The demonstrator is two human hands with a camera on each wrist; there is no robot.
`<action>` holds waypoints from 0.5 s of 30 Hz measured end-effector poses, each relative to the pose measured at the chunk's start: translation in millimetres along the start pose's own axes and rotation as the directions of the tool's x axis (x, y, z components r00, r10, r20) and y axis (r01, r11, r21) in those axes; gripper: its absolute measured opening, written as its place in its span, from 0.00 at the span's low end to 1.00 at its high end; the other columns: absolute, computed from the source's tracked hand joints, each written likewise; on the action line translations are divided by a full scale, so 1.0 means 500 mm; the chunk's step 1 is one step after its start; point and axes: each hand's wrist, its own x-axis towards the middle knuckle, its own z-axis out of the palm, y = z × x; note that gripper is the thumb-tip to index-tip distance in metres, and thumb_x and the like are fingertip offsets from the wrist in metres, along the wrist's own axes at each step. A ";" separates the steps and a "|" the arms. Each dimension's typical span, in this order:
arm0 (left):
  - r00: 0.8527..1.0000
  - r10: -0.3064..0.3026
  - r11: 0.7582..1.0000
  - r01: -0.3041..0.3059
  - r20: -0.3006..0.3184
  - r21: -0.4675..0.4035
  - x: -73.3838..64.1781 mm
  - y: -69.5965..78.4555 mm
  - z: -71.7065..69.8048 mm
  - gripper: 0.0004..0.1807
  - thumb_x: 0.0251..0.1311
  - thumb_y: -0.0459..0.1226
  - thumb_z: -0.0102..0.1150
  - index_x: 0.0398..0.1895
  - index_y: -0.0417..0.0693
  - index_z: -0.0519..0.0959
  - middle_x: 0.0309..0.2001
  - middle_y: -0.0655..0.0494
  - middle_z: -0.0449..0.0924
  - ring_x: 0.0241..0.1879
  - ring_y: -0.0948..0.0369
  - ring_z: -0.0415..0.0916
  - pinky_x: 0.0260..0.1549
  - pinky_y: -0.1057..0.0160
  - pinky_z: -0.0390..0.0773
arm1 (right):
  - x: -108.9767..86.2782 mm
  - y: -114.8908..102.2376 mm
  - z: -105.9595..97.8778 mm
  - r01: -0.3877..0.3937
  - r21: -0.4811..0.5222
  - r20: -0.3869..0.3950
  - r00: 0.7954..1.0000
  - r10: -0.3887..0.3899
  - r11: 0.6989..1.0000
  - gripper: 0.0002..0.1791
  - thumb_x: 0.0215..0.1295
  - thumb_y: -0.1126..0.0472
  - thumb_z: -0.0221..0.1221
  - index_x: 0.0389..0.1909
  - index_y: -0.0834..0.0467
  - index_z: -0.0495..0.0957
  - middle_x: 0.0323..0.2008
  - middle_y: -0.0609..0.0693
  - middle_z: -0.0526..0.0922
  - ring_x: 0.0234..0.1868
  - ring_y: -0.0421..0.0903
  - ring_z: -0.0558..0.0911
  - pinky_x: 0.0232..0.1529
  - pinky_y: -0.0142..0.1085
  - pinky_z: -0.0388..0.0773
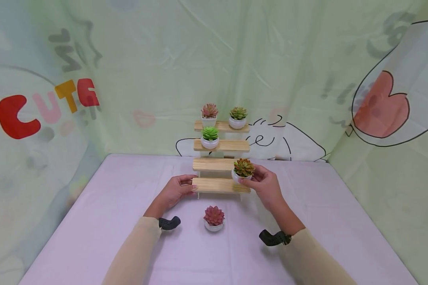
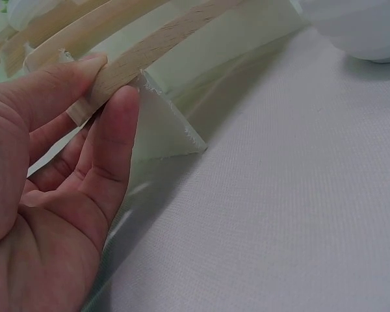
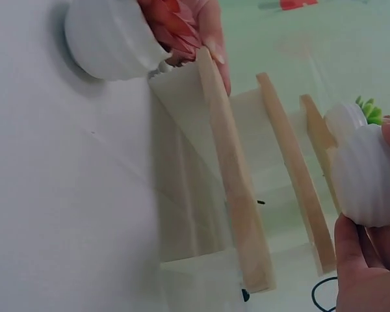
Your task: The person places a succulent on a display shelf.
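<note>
A tiered wooden shelf (image 1: 214, 185) with several steps stands on the table, its side panels (image 2: 166, 123) pale and see-through. My left hand (image 1: 176, 190) pinches the left end of its lowest board between thumb and fingers. In my right hand (image 1: 267, 186) is a potted succulent (image 1: 244, 168) with brownish-green leaves, gripped by its white pot (image 3: 367, 175) in front of the right side of the lower boards. Whether that pot touches a board I cannot tell. A red succulent in a white pot (image 1: 214, 218) stands on the table before the shelf.
On the top board stand a pink succulent (image 1: 209, 113) at left and a green one (image 1: 238, 117) at right. A bright green succulent (image 1: 210, 137) sits on the left of the board below. Printed curtains (image 1: 214, 59) hang behind and beside the white tabletop (image 1: 185, 257).
</note>
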 end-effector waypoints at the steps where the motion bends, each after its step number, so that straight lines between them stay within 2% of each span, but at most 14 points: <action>1: 1.000 0.001 1.000 -0.001 0.001 0.002 0.000 0.000 0.000 0.28 0.64 0.27 0.65 0.68 0.39 0.74 0.50 0.48 0.76 0.46 0.60 0.81 0.43 0.66 0.87 | 0.005 -0.003 0.000 0.007 0.003 0.000 1.000 -0.007 1.000 0.38 0.59 0.67 0.72 0.70 0.61 0.71 0.68 0.59 0.76 0.66 0.53 0.77 0.56 0.23 0.80; 15: 1.000 -0.006 1.000 0.006 0.002 -0.003 0.000 0.001 0.000 0.28 0.63 0.26 0.65 0.67 0.38 0.75 0.49 0.48 0.76 0.45 0.60 0.81 0.44 0.64 0.88 | 0.065 -0.038 -0.010 0.043 -0.023 0.001 0.999 -0.043 0.999 0.38 0.60 0.65 0.73 0.71 0.60 0.70 0.68 0.59 0.76 0.65 0.51 0.77 0.53 0.21 0.80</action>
